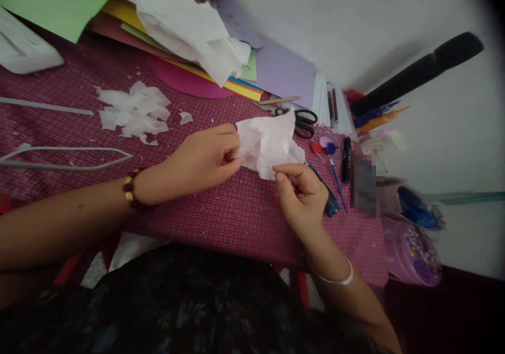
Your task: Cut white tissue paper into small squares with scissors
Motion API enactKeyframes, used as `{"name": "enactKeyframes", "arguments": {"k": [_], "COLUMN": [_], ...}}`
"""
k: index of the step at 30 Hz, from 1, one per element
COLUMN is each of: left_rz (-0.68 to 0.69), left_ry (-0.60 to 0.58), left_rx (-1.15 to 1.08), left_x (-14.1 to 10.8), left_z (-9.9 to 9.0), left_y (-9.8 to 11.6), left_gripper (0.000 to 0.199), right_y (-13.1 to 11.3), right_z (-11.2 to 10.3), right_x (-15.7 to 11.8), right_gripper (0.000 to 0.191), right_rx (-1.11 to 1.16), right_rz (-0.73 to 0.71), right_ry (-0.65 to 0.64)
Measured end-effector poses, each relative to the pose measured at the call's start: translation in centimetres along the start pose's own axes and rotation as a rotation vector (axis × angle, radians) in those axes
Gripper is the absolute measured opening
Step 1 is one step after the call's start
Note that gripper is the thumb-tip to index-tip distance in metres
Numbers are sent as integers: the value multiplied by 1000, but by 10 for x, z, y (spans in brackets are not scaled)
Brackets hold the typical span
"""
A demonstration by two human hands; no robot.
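Observation:
A crumpled piece of thin white tissue paper [270, 138] with torn edges hangs between my two hands, above the checked tablecloth. My left hand [197, 159] pinches its left edge, fingers curled in. At the lower right edge, the thumb and forefinger of my right hand [303, 193] are closed on the same paper. Left of my hands lies a pile of torn white paper pieces [134, 112], with a small scrap [186, 117] beside it. Black-handled scissors [305, 122] lie just behind the held paper, their blades partly hidden.
Coloured paper sheets [284, 70] and a large crumpled white paper [189, 33] fill the back by the wall. To the right are a black marker [346, 159], a thin blue brush [338, 185] and a pink container [410, 254]. A bent white frame [71, 167] lies left.

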State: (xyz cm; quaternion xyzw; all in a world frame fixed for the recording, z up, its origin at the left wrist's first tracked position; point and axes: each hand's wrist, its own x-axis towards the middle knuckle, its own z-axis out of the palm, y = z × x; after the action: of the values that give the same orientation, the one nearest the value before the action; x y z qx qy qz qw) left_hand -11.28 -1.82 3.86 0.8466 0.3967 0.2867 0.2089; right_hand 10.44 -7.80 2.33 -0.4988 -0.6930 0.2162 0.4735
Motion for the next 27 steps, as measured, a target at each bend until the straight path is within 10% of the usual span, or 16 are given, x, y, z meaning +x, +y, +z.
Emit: {"name": "enactKeyframes", "arguments": {"k": [8, 11, 18, 27], "left_rz": [-310, -353, -308, 156], "left_ry": [-370, -508, -522, -296], "left_rx": [-1333, -1522, -1355, -667], "left_x": [3, -1, -5, -8], "left_z": [-1, 7, 10, 7], "left_y": [5, 9, 13, 15], "left_gripper": [13, 12, 9, 23], "right_y": [6, 1, -1, -3], "right_z": [3, 8, 15, 6], "right_x": [4, 1, -4, -4], "right_gripper": [10, 18, 25, 24], "right_rx": [242, 344, 476, 586], "right_rz": [162, 140, 212, 276], "right_ry": [-176, -340, -436, -413]}}
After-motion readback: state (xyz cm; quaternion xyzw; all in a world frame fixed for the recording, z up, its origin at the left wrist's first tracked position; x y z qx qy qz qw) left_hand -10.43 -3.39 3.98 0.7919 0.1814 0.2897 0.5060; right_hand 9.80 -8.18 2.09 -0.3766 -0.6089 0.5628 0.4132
